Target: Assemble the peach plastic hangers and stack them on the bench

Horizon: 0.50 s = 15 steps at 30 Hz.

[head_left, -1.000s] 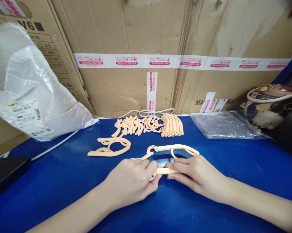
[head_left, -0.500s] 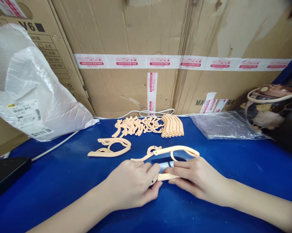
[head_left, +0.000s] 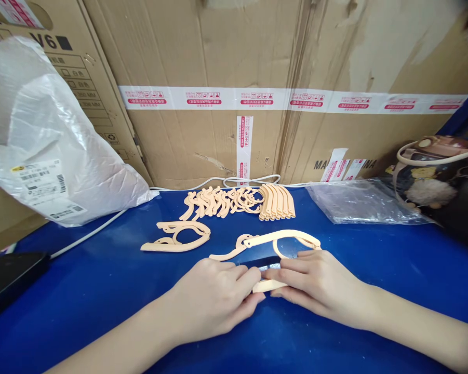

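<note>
Peach plastic strip (head_left: 268, 285) lies flat on the blue table (head_left: 101, 291), pinched at both ends: the left hand (head_left: 214, 296) closes its fingertips on the left end, and the right hand (head_left: 315, 283) holds the right end between thumb and fingers. Both hands rest on the table surface, fingertips almost meeting. Just beyond the fingers lies a curved peach frame piece (head_left: 272, 241), touching or nearly touching the right hand. Further left, apart from both hands, a second curved piece (head_left: 177, 236) lies flat. Behind these, near the cardboard boxes (head_left: 234, 62), a row of stacked peach parts (head_left: 239, 201) stands in a line. A white plastic bag (head_left: 42, 140) sits at left, a clear plastic bag (head_left: 362, 202) at right, and a white cable (head_left: 85, 236) runs along the table.
</note>
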Available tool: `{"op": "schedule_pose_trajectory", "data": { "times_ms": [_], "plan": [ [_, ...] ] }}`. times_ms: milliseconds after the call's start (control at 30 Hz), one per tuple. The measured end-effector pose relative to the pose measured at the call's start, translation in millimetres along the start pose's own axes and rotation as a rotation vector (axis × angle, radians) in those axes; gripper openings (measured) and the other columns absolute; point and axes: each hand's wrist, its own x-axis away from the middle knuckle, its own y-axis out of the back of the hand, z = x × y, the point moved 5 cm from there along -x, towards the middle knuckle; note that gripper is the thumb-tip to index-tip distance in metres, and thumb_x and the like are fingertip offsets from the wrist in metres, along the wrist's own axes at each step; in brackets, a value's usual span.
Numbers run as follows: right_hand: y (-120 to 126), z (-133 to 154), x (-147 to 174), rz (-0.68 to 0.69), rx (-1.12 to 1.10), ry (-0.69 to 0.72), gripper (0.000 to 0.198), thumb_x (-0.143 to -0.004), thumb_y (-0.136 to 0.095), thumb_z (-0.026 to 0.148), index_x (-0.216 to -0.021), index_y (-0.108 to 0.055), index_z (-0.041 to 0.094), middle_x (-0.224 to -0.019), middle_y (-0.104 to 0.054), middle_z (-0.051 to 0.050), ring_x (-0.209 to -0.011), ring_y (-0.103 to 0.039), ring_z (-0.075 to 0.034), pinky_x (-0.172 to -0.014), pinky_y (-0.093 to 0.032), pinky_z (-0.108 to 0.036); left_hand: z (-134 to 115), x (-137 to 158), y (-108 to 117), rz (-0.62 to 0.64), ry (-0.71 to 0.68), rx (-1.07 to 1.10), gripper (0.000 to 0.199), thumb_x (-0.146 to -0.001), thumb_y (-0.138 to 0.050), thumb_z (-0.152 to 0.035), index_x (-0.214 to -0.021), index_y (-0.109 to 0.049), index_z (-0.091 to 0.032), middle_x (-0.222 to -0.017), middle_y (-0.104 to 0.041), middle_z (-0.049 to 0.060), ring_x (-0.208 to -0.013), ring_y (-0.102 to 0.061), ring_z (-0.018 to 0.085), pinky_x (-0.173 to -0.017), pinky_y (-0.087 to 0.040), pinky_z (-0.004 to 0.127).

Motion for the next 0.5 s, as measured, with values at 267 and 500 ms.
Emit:
{"op": "schedule_pose_trajectory", "data": {
  "times_ms": [267, 500],
  "plan": [
    [14, 0, 0, -0.107, -0.002, 0.021, 0.027, -0.097, -0.044, 0.036, -0.107, -0.063, 0.019, -0.079, -0.067, -0.002, -0.064, -0.056, -0.013, -0.062, -0.036, -0.028, 7, 1, 5, -0.051, 0.057, 0.023, 0.02, -0.097, -0.037, -0.028, -0.087, -0.052, -0.019, -0.065, -0.061, -0.002, -0.055, -0.058, 0.015, -0.048, -0.032, 0.026],
    [23, -6, -1, -0.244, 0.049, 0.003, 0.02, -0.095, -0.048, 0.025, -0.099, -0.066, 0.018, -0.077, -0.065, -0.002, -0.071, -0.054, -0.015, -0.069, -0.039, -0.029, 10, 2, 6, -0.02, 0.09, 0.041, 0.018, -0.096, -0.041, -0.03, -0.087, -0.052, -0.018, -0.067, -0.061, -0.001, -0.056, -0.06, 0.016, -0.047, -0.035, 0.026]
  ]
}}
